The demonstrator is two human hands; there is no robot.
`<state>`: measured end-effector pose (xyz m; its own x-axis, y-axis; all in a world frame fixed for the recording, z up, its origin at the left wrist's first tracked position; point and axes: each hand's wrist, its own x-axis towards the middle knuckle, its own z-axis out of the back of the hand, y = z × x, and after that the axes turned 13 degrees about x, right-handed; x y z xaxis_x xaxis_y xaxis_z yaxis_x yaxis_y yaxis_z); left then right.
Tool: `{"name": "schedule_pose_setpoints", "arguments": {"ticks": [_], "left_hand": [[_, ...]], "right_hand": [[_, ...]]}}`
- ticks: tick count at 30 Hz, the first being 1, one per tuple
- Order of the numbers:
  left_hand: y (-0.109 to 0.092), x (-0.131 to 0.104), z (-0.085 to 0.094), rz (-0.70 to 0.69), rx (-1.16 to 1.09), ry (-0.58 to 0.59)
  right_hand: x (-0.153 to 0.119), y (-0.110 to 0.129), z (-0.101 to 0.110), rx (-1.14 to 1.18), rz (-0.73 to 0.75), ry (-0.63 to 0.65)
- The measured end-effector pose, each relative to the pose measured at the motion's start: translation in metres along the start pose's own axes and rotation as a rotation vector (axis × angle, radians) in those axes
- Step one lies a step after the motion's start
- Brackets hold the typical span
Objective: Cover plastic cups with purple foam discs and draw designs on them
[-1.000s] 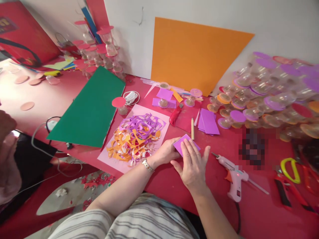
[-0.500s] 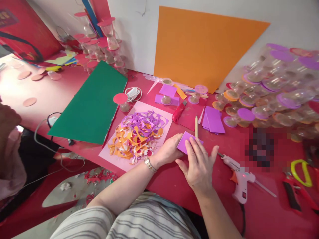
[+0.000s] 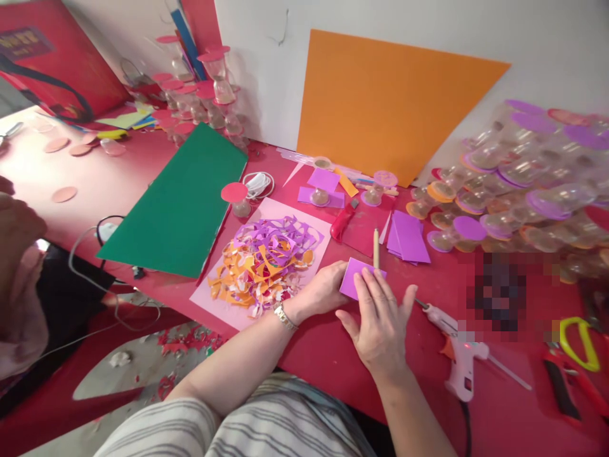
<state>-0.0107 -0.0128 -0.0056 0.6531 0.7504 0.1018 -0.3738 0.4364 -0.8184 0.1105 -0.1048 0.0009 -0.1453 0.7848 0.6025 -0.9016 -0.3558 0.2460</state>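
Note:
A small purple foam square [image 3: 353, 277] lies face up between my hands. My left hand [image 3: 328, 289] grips its left edge, and those fingertips are hidden under the square. Across its top right part rest the outstretched fingers of my right hand [image 3: 380, 317], with thumb and little finger spread wide. Whether anything sits beneath the square is hidden. Just behind it lies a pale wooden stick [image 3: 376, 247]. A stack of purple rectangles [image 3: 408, 237] is farther back on the right. To the right of my right hand a white glue gun [image 3: 460, 355] shows a lit red light.
Colored foam scraps [image 3: 261, 266] are heaped on a pink sheet [image 3: 209, 303]. A red cutter [image 3: 342, 222] and small hourglasses [image 3: 320, 197] stand behind. More hourglasses [image 3: 547, 203] are stacked at right, near pliers [image 3: 561, 384]. A green board [image 3: 176, 209] and another person's arm [image 3: 21, 222] are left.
The view has tilted slightly, so everything sits a little lower in the picture. Both hands keep the same hold and pose on the purple foam square.

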Motion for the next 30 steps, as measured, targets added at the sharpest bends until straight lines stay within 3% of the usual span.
{"name": "schedule_pose_setpoints", "arguments": {"ticks": [10, 20, 30], "left_hand": [[-0.0002, 0.0028, -0.0051, -0.010, 0.068, -0.031], [-0.0049, -0.0012, 0.0007, 0.062, -0.124, 0.045], [-0.0065, 0.0003, -0.0052, 0.047, -0.092, -0.039]], "right_hand": [[0.0014, 0.0006, 0.0008, -0.034, 0.025, -0.005], [0.0000, 0.0009, -0.0013, -0.012, 0.016, -0.014], [0.0002, -0.0015, 0.0013, -0.021, -0.013, -0.017]]}}
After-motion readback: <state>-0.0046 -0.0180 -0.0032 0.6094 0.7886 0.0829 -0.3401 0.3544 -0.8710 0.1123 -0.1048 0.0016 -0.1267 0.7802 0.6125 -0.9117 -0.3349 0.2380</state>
